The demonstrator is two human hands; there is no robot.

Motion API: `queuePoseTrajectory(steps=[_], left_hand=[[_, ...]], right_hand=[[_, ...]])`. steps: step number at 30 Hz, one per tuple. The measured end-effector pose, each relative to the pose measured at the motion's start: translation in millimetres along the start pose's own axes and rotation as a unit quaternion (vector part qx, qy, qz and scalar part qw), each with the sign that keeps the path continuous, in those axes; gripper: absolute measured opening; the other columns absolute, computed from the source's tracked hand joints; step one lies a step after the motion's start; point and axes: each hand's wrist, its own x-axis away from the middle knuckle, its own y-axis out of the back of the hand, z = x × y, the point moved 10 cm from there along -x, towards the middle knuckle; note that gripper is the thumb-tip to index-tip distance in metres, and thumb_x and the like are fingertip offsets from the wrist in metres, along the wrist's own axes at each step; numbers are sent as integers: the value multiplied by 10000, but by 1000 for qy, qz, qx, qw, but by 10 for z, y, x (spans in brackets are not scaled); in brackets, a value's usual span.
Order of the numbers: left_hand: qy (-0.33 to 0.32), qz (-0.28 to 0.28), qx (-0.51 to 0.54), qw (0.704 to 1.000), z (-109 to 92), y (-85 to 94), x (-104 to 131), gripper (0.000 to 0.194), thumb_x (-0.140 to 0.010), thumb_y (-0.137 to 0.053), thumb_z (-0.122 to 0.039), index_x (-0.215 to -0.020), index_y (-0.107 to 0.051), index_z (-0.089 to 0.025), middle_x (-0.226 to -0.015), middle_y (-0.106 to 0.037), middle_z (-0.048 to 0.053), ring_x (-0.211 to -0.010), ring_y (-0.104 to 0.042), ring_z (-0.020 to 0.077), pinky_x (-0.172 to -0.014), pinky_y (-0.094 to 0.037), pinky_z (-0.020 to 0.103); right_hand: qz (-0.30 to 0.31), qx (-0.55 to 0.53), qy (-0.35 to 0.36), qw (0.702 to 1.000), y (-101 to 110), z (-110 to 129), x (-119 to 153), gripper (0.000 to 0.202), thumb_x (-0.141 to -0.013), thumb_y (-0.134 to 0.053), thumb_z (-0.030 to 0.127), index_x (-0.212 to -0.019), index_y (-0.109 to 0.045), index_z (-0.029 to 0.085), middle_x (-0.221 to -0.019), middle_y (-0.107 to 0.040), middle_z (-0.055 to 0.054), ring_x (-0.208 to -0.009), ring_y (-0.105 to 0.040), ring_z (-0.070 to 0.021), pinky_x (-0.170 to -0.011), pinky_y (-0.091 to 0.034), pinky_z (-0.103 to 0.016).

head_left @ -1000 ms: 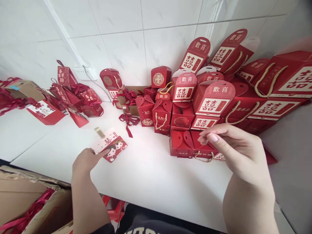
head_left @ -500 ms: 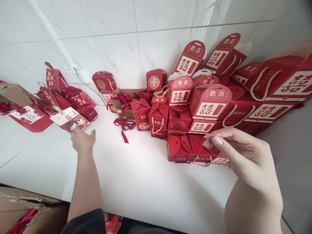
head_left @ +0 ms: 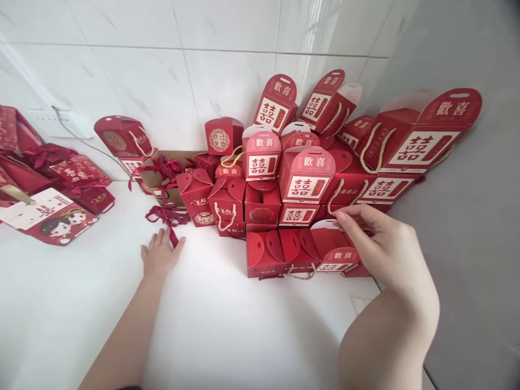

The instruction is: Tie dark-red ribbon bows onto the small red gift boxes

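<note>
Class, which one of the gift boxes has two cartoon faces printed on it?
The red-and-white box left of the left hand, in front of the smaller red box; no other box in view shows faces.

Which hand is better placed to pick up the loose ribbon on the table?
Left hand, likely: its fingers are spread near the ribbon, while the right hand is by the red boxes.
</note>
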Motion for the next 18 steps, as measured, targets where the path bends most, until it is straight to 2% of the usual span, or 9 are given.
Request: queuePoseTrajectory(steps=[2,5,8,10,13,15,18], left_hand=[[5,-16,6,1000,39,44,-39,874,-887,-440,-633,-1559,-240,-111,-1585,-318,200,-1486,-255,361,-1212,-129,591],[12,-32,22,999,83,84,-74,920,-871,-493,-634,-1538,-242,-52,-1549,-349,257,-1462,-300,389,-1212,-171,571],[3,-35,34,999,112,99,-109,881,-840,-568,-608,-1497,-329,-74,-1545,-362,244,-1450,-314,409,-1207,-178,584],[-6,-45,55,997,134,128,-130,757,-815,-615,-565,-1416,-469,-128,-1527,-409,210,-1434,-338,406,-1204,-183,587],[-21,-71,110,991,164,194,-142,479,-821,-609,-490,-1178,-654,-175,-1407,-543,160,-1346,-457,370,-1180,-289,529],[-23,-88,138,986,181,243,-136,356,-824,-597,-445,-1030,-692,-171,-1291,-612,142,-1256,-536,331,-1142,-371,463],[-14,-108,183,977,184,322,-111,292,-810,-612,-435,-905,-693,-172,-1159,-664,118,-1133,-611,299,-1072,-452,433]], right_hand=[[53,37,-3,998,-140,-92,-79,236,-946,-552,431,-938,-686,237,-831,-742,-14,-691,-677,-181,-590,-468,-265],[145,46,2,988,-438,-99,-124,208,-954,-524,381,-937,-673,237,-888,-744,-14,-767,-690,-191,-636,-485,-273],[224,19,25,974,-721,38,-71,218,-965,-492,382,-938,-660,246,-873,-734,-8,-790,-686,-190,-643,-488,-273],[260,4,42,965,-847,138,-10,219,-969,-482,378,-962,-659,250,-872,-729,-8,-783,-681,-189,-631,-483,-272],[286,-1,53,957,-925,203,53,222,-971,-482,371,-993,-664,247,-941,-731,-22,-826,-685,-196,-653,-490,-280],[286,2,52,957,-922,199,60,230,-973,-480,384,-1006,-660,246,-959,-730,-28,-827,-686,-198,-665,-498,-286],[277,20,45,960,-897,159,40,239,-975,-473,408,-1013,-652,254,-945,-731,-24,-800,-688,-197,-656,-506,-288]])
